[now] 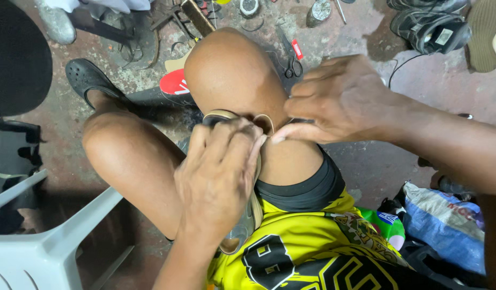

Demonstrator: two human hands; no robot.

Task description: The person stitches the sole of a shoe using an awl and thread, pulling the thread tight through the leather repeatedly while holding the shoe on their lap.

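Two bare knees, the right knee raised centre, serving as rest for the work.

Left hand: below the knee, fingers curled and pressed together around a tan shoe, which is clamped sole-edge up against the thigh. Wrist bent, forearm rising from below.

Right hand: right of the knee, thumb and forefinger pinched on something too small to identify, at the shoe's upper edge. Forearm enters from the right.

Scissors: on the floor beyond the knee.

Risk, judged: the pinch works close to bare skin; a slip could nick the knee, or the shoe could twist free of the single-handed grip.
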